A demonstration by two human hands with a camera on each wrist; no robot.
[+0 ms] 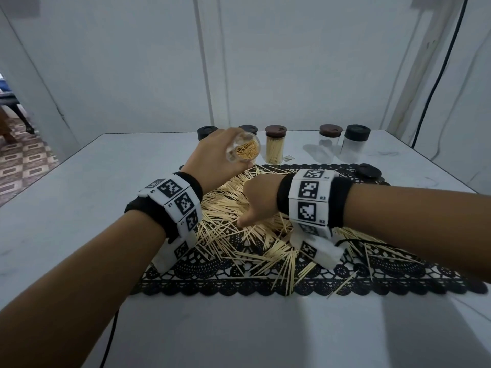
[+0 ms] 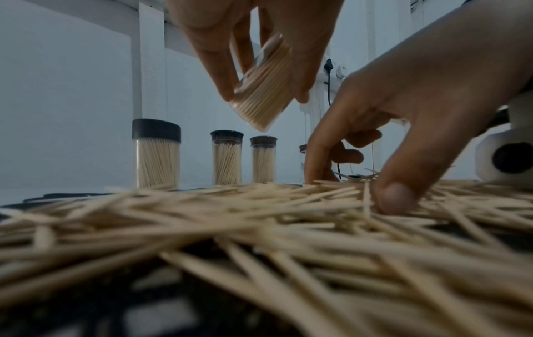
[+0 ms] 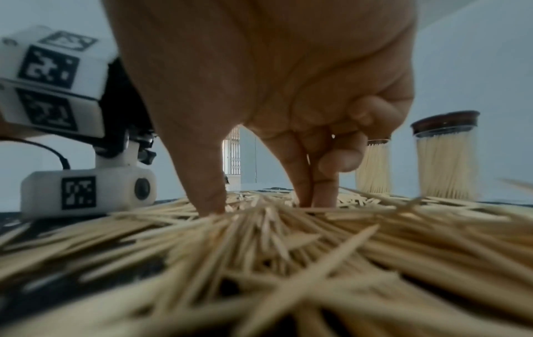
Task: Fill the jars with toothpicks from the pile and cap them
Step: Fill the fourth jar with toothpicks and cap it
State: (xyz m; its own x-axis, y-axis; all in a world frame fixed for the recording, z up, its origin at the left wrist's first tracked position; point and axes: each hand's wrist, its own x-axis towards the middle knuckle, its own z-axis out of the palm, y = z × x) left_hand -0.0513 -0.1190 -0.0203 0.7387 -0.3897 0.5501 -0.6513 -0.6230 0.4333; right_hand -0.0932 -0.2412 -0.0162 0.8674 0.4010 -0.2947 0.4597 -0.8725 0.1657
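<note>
— Looking down from the head camera: left hand [image 1: 212,155] gripping a clear open-mouthed jar part-filled with toothpicks [image 1: 243,150], tilted, held above the far side of a loose pile of pale wooden toothpicks [image 1: 239,208]. Right hand [image 1: 259,197] lowered into that pile, fingers hidden from here.

— And from the wrists?

— Seen from the left wrist: fingers and thumb curled around the jar's sides, jar [image 2: 264,91] lifted clear of the pile. Right thumb [image 2: 395,198] and forefinger [image 2: 314,164] spread apart, both tips pressed into the toothpicks [image 2: 230,216], other fingers curled under. Seen from the right wrist: two fingers [image 3: 311,182] pressed together and the thumb [image 3: 207,182] apart from them, tips buried in the pile [image 3: 274,239]. Cannot tell whether any toothpick is pinched.

— Surface and room?

— Pile spread over a black lace-patterned mat [image 1: 265,285] on a pale grey table [image 1: 66,208]. Standing in a row at the back: capped filled jar with brown lid [image 1: 275,144], two capped empty clear jars [image 1: 329,144], more dark-lidded jars behind the left hand. Loose black round lid [image 1: 368,171] on the mat's far right corner. White walls, black cable [image 1: 441,75] hanging at right.
</note>
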